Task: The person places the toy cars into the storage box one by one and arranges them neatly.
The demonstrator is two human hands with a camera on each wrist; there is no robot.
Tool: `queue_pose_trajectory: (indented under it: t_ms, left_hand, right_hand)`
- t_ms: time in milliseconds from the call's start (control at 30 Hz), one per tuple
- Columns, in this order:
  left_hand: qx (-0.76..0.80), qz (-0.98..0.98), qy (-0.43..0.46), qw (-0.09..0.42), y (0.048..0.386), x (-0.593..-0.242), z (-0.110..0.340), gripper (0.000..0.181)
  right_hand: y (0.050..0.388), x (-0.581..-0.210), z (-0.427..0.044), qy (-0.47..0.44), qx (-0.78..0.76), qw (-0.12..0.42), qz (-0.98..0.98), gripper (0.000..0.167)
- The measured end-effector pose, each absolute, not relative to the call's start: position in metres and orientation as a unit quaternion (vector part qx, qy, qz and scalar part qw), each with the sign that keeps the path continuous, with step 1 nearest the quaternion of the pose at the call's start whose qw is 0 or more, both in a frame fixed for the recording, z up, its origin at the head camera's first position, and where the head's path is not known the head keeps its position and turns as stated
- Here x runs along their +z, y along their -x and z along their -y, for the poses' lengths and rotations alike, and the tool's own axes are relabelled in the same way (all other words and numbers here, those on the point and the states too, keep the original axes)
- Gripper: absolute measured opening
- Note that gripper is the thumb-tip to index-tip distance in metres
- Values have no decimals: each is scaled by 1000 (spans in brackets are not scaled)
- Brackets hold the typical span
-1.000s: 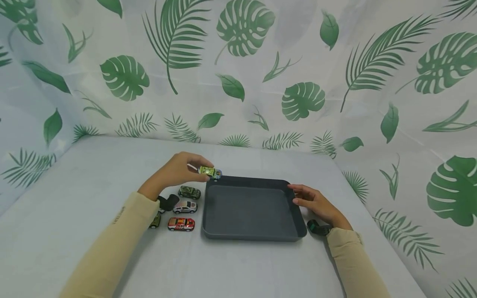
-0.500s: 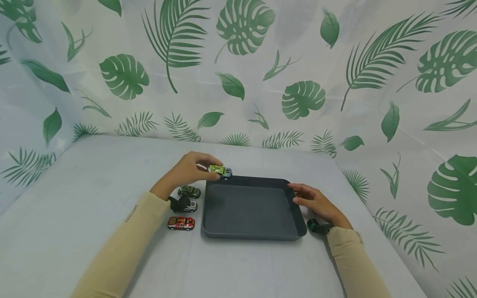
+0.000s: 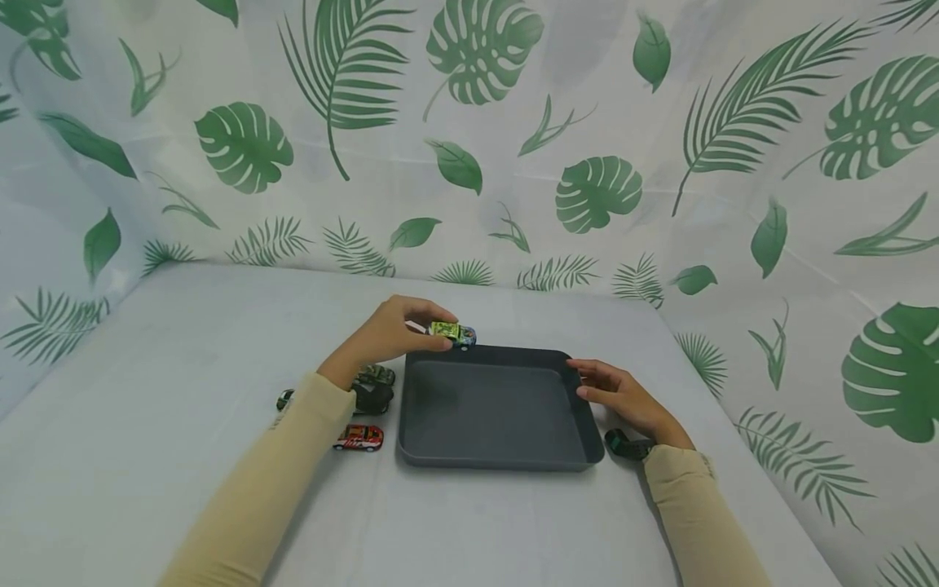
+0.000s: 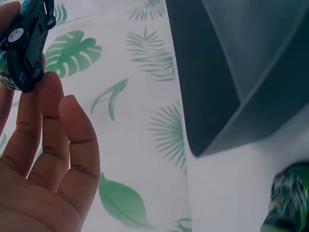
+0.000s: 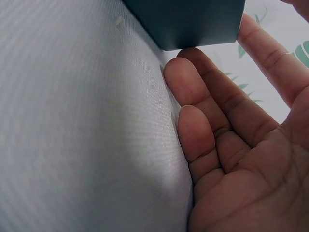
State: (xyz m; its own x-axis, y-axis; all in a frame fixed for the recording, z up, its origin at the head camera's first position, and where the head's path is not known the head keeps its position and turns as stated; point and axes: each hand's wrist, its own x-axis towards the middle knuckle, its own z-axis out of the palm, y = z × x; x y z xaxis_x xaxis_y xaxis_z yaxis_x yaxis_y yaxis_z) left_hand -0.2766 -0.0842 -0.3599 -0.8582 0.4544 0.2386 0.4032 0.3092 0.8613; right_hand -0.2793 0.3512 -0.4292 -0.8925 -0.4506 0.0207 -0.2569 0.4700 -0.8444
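A small yellow-green and blue toy car (image 3: 454,333) is pinched between the thumb and fingers of the left hand (image 3: 394,328), held above the back left edge of a dark grey tray (image 3: 499,466). In the left wrist view the dark underside and wheels of the toy car (image 4: 30,46) show at the top left, with the other fingers of the left hand (image 4: 53,159) loosely bent. The right hand (image 3: 623,399) touches the tray's right rim with relaxed fingers. In the right wrist view, fingertips of the right hand (image 5: 241,125) lie beside the tray's wall (image 5: 193,21).
Left of the tray lie a red toy car (image 3: 359,438) and a dark green camouflage toy car (image 3: 376,374). Another car (image 3: 284,399) is partly hidden by the left sleeve. A leaf-patterned cloth (image 3: 513,122) hangs behind the white table (image 3: 183,342).
The left hand has moved right with the toy car, from the tray's back left corner to along its back edge. The right hand has stayed at the rim.
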Motion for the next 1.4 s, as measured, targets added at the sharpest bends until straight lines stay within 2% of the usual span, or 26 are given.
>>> queue_pose_trajectory:
  t_ms: [1400]
  left_hand:
    - [528,-807,-259,45,291,-379,21,37]
  right_hand:
    - [280,-430,-353,204,-480,108,-847,56]
